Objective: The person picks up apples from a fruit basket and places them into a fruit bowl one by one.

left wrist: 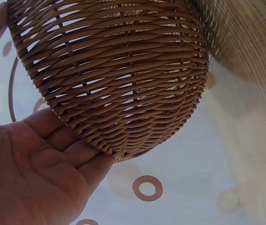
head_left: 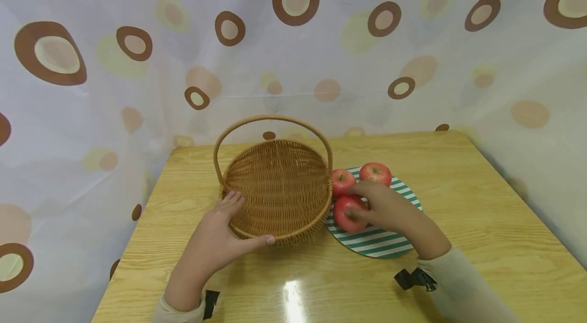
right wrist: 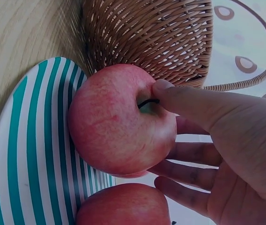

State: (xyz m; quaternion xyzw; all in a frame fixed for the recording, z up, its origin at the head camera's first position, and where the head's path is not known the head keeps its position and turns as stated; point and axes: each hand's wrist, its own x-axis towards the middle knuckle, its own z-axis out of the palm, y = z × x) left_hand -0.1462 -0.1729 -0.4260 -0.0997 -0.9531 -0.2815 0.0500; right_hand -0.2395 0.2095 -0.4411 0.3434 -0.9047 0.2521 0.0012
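Observation:
A brown wicker basket with a tall arched handle stands on the table, its mouth facing me. My left hand rests against its left front rim, fingers spread over the edge and thumb stretched along the front. In the left wrist view, the palm is outside the woven wall. My right hand grips the nearest red apple, thumb beside the stem and fingers around its far side. That apple is over a green-and-white striped round plate. Two more apples, one at left and one behind, lie there.
The plate is just right of the basket and partly behind its rim. Both sit on a light wooden table. A white curtain with brown and yellow spots hangs along the back and sides.

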